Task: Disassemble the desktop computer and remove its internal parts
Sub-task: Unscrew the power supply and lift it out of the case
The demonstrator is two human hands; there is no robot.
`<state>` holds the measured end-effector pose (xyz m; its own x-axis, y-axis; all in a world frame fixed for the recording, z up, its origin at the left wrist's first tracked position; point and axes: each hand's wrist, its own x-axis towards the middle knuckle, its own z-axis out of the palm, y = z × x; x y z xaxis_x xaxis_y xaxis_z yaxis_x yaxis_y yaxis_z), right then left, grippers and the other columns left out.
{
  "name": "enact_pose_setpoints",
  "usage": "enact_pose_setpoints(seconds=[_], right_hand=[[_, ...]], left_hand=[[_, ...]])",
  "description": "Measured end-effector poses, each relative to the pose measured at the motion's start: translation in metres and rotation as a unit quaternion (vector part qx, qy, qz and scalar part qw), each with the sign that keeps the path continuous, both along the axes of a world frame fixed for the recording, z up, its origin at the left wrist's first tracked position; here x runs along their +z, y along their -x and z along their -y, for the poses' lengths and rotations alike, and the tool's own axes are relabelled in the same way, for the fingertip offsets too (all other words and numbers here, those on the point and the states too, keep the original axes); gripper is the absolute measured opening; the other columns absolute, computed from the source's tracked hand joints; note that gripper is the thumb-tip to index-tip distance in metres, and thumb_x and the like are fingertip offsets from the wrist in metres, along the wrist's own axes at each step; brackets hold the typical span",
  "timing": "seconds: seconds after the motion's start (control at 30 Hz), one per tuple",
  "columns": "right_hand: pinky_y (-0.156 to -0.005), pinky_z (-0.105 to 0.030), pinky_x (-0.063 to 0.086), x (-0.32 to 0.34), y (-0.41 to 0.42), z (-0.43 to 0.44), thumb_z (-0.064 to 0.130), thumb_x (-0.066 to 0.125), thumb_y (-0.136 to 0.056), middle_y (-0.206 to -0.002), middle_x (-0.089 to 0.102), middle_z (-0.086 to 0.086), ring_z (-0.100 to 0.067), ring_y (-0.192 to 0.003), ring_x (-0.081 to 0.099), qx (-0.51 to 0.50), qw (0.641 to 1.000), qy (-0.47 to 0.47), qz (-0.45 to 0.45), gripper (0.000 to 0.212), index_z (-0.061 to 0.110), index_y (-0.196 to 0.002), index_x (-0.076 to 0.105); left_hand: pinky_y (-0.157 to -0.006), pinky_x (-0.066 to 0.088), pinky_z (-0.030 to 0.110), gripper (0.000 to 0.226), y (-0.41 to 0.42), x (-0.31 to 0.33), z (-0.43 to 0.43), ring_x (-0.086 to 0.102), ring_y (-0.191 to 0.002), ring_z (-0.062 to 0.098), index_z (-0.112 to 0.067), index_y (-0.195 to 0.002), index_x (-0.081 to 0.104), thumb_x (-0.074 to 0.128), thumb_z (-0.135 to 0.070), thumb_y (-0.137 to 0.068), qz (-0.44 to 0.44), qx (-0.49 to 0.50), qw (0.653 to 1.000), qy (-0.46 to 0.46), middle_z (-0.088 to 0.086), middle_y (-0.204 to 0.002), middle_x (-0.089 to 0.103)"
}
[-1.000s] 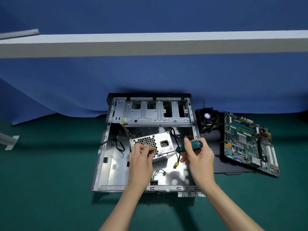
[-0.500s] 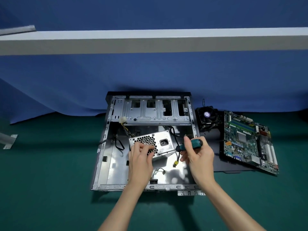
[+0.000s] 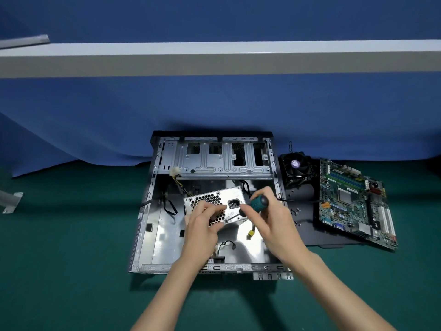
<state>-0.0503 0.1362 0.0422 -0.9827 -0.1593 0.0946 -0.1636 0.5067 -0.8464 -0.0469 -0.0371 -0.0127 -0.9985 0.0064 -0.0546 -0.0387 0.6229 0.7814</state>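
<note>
Power supply (image 3: 235, 194): your right hand (image 3: 274, 225), clamped on the screwdriver (image 3: 256, 203), just swung the tip onto its screw (image 3: 225, 221); left hand (image 3: 202, 232) grips it too, so unscrewing's next.

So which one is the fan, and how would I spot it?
Find the big open metal case in the middle of the green mat. Right of its far corner, between it and the green circuit board, sits the fan. It alone is black and boxy, with round blades and a purple sticker at its centre.
</note>
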Motion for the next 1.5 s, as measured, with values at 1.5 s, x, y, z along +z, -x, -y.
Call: enact_pose_setpoints(seconds=[1.5], right_hand=[[-0.087, -0.028, 0.048, 0.034, 0.012, 0.035, -0.006, 0.061, -0.085, -0.103, 0.065, 0.006, -0.006, -0.097, 0.06, -0.005, 0.993, 0.121, -0.007, 0.031, 0.014, -0.107, 0.071]], left_hand=[[-0.081, 0.052, 0.021, 0.029, 0.026, 0.054, 0.005, 0.067, -0.092, 0.008, -0.021, -0.096, 0.067, 0.06, 0.004, -0.085, 0.083, -0.111, 0.966, -0.219, -0.005, -0.092, 0.072]])
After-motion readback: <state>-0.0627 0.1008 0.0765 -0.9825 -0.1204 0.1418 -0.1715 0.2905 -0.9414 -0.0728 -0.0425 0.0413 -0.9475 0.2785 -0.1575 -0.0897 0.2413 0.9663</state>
